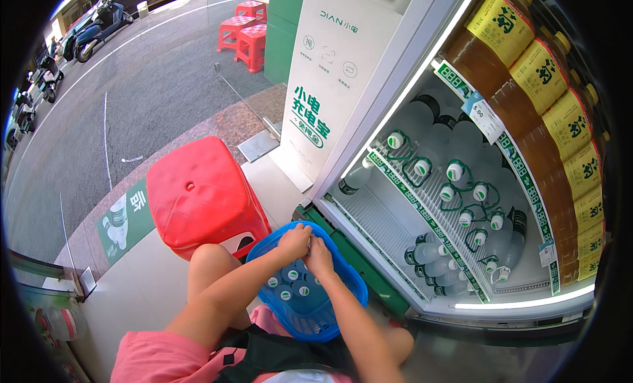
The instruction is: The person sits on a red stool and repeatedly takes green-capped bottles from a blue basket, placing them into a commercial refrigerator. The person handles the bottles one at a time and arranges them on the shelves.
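Observation:
A blue plastic basket (353, 311) stands in front of me, beside my legs. Several clear bottles with white caps (293, 274) stand upright in it. Over the far part of the basket, my left hand (295, 241) and my right hand (319, 258) are close together with curled fingers. Whatever lies between the fingertips is hidden by the hands, so a grip on a bottle cannot be made out.
An open-fronted drinks cooler (385, 229) stands to the right, with large bottles (455, 170) and small bottles (430, 254) on wire shelves and amber drink bottles (524, 106) above. A red plastic stool (198, 185) is on the left, near a glass pane. A white panel (316, 76) rises behind.

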Demonstrator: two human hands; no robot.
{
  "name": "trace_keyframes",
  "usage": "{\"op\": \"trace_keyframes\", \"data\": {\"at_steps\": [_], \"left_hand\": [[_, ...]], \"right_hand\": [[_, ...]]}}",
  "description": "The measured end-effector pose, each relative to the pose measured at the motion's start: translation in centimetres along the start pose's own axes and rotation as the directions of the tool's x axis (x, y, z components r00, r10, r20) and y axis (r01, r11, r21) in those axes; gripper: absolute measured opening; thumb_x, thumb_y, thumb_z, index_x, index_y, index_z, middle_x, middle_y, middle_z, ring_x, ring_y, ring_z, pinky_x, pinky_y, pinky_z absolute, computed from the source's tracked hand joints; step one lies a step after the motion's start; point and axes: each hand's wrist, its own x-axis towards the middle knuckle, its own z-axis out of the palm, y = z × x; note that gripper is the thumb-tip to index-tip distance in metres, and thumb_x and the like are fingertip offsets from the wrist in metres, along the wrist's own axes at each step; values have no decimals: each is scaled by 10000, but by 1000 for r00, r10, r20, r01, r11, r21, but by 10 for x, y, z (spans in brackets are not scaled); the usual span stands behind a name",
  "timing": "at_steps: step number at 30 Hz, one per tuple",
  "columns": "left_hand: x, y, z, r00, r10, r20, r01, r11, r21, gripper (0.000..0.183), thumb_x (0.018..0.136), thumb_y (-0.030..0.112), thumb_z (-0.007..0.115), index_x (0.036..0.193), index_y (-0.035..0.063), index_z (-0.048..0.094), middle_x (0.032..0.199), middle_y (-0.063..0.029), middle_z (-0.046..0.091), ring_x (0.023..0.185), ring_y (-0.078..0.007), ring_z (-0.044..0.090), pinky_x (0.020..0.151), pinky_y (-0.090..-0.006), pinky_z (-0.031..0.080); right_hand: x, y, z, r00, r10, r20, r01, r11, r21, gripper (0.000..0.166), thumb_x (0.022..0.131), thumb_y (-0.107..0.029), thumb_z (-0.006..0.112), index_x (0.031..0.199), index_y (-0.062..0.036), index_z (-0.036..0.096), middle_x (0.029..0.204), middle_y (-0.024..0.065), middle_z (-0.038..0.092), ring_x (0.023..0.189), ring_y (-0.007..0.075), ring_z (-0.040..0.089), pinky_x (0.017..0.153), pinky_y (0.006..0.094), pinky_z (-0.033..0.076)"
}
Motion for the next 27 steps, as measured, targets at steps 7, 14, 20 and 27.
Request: {"op": "trace_keyframes", "data": {"at_steps": [7, 14, 20, 27], "left_hand": [[-11, -41, 49, 995, -89, 46, 88, 996, 22, 193, 832, 123, 539, 1023, 92, 542, 1063, -189, 519, 932, -390, 603, 730, -485, 515], [-14, -60, 62, 988, -132, 81, 127, 990, 63, 240, 816, 145, 581, 1048, 103, 539, 1086, -194, 501, 994, -381, 577, 740, -468, 504], [-5, -46, 50, 987, -92, 129, 55, 963, 265, 371, 741, 113, 669, 1082, 75, 529, 1127, -162, 519, 957, -346, 619, 699, -447, 539], [25, 44, -41, 931, 230, -282, -223, 973, 58, 555, 746, 58, 613, 1274, 52, 446, 1218, -166, 495, 1051, -354, 570, 835, -419, 500]], "right_hand": [[-9, 6, 41, 953, 99, 287, -81, 994, -72, 426, 797, -170, 656, 1155, -11, 488, 1109, 227, 583, 1004, 415, 575, 837, 494, 475], [-11, 5, 60, 940, 110, 325, -108, 994, -22, 483, 775, -186, 695, 1175, 2, 503, 1116, 237, 602, 1050, 415, 562, 878, 484, 459], [-11, 16, 47, 969, 68, 239, -78, 996, 34, 460, 770, -184, 703, 1167, -18, 540, 1082, 219, 624, 1019, 391, 587, 857, 467, 473], [15, 19, -28, 988, 155, 24, -154, 939, 308, 383, 786, -153, 687, 1132, -22, 588, 1035, 162, 647, 898, 279, 639, 781, 376, 511]]}}
